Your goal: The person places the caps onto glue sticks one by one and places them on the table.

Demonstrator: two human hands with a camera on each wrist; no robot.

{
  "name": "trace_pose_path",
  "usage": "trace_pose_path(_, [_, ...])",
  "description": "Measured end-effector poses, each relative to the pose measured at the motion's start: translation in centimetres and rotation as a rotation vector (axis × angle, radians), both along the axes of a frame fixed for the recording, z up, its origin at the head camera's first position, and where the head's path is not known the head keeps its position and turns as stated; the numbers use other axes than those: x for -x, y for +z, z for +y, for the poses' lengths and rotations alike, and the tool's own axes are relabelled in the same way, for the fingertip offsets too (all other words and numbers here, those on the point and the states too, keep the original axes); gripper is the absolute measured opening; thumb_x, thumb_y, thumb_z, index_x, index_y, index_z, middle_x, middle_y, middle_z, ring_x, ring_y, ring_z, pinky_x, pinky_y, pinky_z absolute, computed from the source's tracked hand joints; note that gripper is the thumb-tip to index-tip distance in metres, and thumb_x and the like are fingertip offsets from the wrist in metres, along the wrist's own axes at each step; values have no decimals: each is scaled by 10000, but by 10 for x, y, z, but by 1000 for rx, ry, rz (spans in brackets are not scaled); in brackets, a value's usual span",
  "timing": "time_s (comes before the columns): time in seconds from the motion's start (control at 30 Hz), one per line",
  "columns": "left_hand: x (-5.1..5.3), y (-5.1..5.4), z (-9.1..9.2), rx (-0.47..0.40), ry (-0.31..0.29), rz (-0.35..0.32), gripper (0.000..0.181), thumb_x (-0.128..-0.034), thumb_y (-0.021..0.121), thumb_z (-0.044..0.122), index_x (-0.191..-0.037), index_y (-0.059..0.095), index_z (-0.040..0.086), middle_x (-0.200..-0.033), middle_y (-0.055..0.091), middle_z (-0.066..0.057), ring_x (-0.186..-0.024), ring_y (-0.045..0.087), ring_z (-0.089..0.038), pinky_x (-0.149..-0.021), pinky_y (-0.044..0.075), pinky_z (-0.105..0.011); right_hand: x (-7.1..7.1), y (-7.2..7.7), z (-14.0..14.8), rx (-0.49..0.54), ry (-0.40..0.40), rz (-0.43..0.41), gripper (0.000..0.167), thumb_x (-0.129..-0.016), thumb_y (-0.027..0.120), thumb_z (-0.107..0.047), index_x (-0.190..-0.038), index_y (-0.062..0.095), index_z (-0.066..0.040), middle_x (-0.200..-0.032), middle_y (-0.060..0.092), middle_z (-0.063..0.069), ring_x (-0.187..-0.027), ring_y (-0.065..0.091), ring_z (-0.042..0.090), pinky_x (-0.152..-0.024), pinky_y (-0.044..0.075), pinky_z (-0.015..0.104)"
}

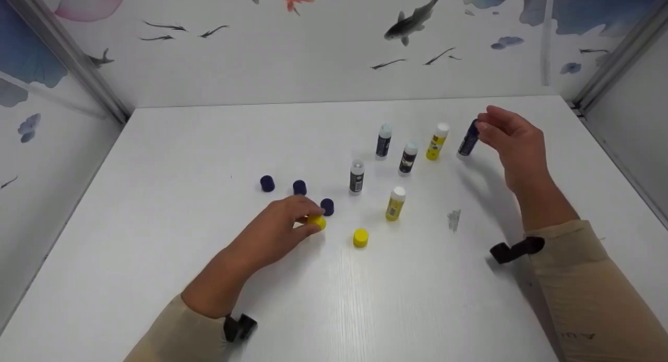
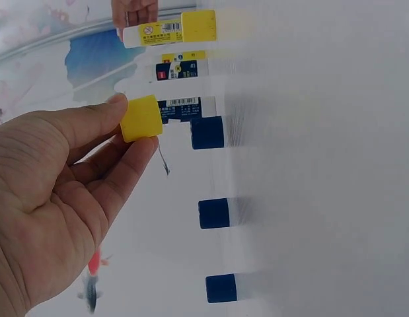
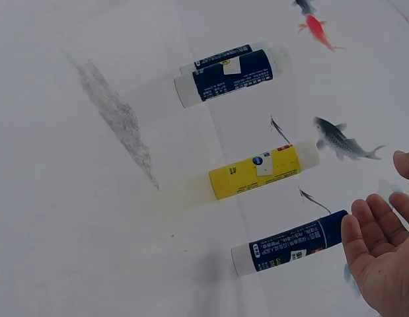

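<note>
Navy cylindrical plastic caps (image 1: 267, 183), 3 in all, and 1 yellow cylindrical plastic cap (image 1: 360, 238) stand on the white table (image 1: 156, 153). Uncapping looks nearly done: 5 glue sticks with clear or white tops (image 1: 395, 204) stand bare, leaving 1 capped navy glue stick (image 1: 468, 141). The left hand (image 1: 274, 226) pinches a second yellow cap (image 2: 141, 119) just beside the nearest navy cap. The right hand (image 1: 516, 145) holds nothing, thumb and fingers apart at the capped stick's top; contact is unclear.

Smooth plastic caps (image 2: 142, 119), glossy white tabletop (image 1: 355, 304), matt cloth sleeves (image 1: 584, 284)
</note>
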State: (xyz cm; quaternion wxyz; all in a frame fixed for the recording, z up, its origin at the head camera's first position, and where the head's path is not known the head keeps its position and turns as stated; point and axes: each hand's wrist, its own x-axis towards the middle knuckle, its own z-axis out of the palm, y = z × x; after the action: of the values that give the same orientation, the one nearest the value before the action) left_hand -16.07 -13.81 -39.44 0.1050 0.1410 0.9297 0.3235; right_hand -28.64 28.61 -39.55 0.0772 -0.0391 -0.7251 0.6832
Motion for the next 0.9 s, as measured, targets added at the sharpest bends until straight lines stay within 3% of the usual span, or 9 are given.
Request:
trace_pose_path(0.23, [-1, 0, -1, -19, -9, 9, 341, -989, 763, 122, -1329, 754, 124, -1266, 722, -21, -1173, 718, -220, -1073, 603, -401, -2, 0, -9, 25, 46, 37, 643, -946, 824, -257, -1515, 580, -84, -1332, 675, 23, -1198, 680, 92, -951, 570, 103])
trace_pose_path(0.47, [-2, 0, 0, -34, -20, 10, 349, -990, 762, 122, -1338, 749, 127, -1284, 721, -26, -1180, 721, -228, -1071, 604, -404, 0, -2, -19, -149, 50, -13, 624, -987, 770, -351, -1547, 564, -169, -1506, 597, 117, -1283, 654, 102, -1041, 527, 108])
trace_pose_path(0.7, [-3, 0, 1, -38, -48, 36, 351, -989, 761, 114, -1340, 745, 124, -1288, 724, -32, -1173, 722, -234, -1067, 606, -399, 3, -5, -27, -294, 65, -71, 650, -1016, 710, -427, -1601, 496, -238, -1585, 561, 57, -1413, 569, 147, -1129, 489, 165])
trace_pose_path(0.9, [-4, 1, 1, -44, -75, 59, 338, -993, 758, 126, -1331, 747, 119, -1272, 727, -35, -1154, 726, -227, -1056, 612, -395, 5, -8, -32, -323, 62, -92, 649, -1022, 699, -442, -1608, 484, -265, -1618, 539, 24, -1480, 522, 181, -1167, 476, 214])
